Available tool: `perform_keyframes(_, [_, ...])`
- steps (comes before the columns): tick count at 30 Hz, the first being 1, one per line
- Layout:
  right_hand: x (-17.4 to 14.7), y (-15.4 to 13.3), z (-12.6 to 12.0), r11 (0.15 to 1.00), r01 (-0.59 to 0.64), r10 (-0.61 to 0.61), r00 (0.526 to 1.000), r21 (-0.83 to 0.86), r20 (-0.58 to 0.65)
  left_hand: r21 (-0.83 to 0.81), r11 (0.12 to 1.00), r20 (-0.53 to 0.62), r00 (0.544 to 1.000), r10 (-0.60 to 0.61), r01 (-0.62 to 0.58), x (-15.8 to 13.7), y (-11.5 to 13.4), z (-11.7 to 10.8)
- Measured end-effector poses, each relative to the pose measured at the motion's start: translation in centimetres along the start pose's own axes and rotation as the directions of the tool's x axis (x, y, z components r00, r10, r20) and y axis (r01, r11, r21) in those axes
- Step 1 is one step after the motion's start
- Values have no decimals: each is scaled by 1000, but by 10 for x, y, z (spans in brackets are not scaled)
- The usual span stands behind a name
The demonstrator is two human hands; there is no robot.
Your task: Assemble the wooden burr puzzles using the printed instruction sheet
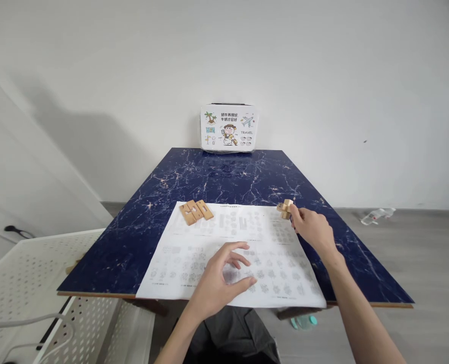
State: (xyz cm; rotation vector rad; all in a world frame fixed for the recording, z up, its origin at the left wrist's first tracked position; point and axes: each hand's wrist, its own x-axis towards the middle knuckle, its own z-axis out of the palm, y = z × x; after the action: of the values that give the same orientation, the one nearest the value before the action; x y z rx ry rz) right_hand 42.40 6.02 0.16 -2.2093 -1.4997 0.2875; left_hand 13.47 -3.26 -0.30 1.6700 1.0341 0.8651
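My right hand (313, 227) pinches a small wooden interlocking puzzle (286, 206) at the right far corner of a printed instruction sheet (213, 247). Its fingertips cover the puzzle's near right side. Above the sheet's near half hovers my left hand (224, 270), with thumb and fingers apart and nothing between them. Several flat wooden pieces (196, 211) with cut-outs and dark marks lie together at the sheet's far left corner, away from both hands.
The sheet lies on a dark blue marbled table (224, 174). A white printed case (228, 129) stands at the far edge against the wall. White perforated baskets (23, 273) with a cable are at the left. Plastic bottles (378, 216) lie on the floor.
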Motion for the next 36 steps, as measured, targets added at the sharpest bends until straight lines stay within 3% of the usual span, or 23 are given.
perform_keyframes(3, [-7,6,4,1000,13,-14,999,-16,-41,25,1000,-5,1000,-12,12,0,2,0])
perform_keyframes(7, [-42,7,5,991,107,-98,990,77,-106,40,999,-4,1000,-6,6,0,5,-1])
perform_keyframes(10, [-76,2,6,907,229,-253,967,354,22,46,999,-3,1000,-5,5,1,7,-1])
perform_keyframes(14, [-105,-4,14,777,203,-378,907,596,185,66,998,-7,1000,-3,3,1,9,-1])
perform_keyframes(22, [-106,2,24,768,208,-413,884,606,219,72,997,-11,1000,4,-3,2,10,0])
perform_keyframes(36, [-107,2,23,768,194,-405,885,610,228,73,997,23,1000,-10,8,2,11,0])
